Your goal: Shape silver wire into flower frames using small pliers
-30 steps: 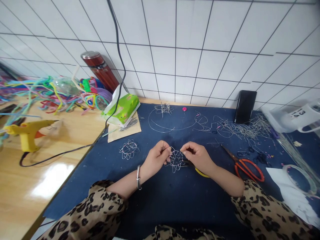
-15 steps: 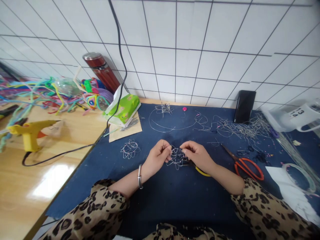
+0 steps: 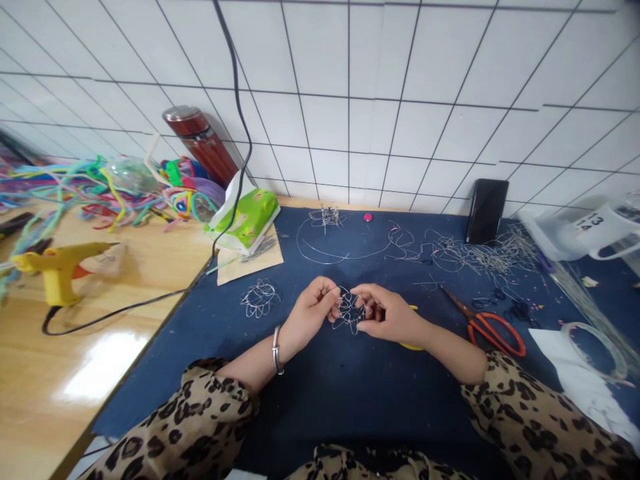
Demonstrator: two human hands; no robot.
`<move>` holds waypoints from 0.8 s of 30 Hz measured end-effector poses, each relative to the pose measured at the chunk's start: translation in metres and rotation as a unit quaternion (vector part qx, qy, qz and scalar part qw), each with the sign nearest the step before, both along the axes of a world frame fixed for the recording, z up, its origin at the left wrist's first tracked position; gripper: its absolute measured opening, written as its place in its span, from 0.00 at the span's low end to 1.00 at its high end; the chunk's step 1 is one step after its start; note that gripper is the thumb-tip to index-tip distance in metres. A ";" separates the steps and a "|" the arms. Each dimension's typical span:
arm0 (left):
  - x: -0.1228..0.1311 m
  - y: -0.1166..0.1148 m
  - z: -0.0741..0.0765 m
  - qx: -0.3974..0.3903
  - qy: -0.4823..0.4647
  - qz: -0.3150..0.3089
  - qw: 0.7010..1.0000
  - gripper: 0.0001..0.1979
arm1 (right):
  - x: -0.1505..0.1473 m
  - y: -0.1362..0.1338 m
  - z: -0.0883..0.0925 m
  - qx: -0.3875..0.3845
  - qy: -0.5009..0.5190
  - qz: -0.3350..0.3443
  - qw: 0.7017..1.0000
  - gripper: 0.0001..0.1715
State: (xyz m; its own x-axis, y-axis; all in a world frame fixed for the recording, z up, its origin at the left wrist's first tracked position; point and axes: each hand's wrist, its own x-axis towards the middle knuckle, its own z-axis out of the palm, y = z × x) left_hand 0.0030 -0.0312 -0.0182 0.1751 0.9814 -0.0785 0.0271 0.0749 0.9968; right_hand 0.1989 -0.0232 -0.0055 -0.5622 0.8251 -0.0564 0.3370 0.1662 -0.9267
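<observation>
Between my hands is a flower-shaped piece of bent silver wire (image 3: 349,312) with looped petals. My left hand (image 3: 314,308) pinches its left edge between thumb and fingers. Around its right side curve the fingers and thumb of my right hand (image 3: 387,313), gripping the rim. A similar wire flower (image 3: 259,298) lies on the dark blue mat (image 3: 320,400) to the left. Partly hidden under my right hand is a tool with yellow handles (image 3: 413,346). Orange-handled scissors (image 3: 495,333) lie farther right.
Loose wire scraps (image 3: 480,252) spread at the back right, near a black phone (image 3: 487,211) and a white cup (image 3: 607,230). At left are a yellow glue gun (image 3: 60,267), a green tissue pack (image 3: 247,220) and a red flask (image 3: 207,147). A black cable (image 3: 239,100) hangs down.
My right hand has shifted from pinching the wire flower's upper edge to spanning its right side, thumb lower and fingers more spread. My left hand keeps its pinch.
</observation>
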 end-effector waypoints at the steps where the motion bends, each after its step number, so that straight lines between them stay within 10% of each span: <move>1: 0.000 0.000 0.000 -0.001 -0.004 -0.002 1.000 0.09 | 0.000 0.000 0.000 0.011 -0.003 0.000 1.000 0.31; 24: -0.003 0.003 0.003 -0.022 0.008 -0.019 1.000 0.09 | 0.000 0.004 -0.009 -0.020 0.046 -0.046 0.998 0.20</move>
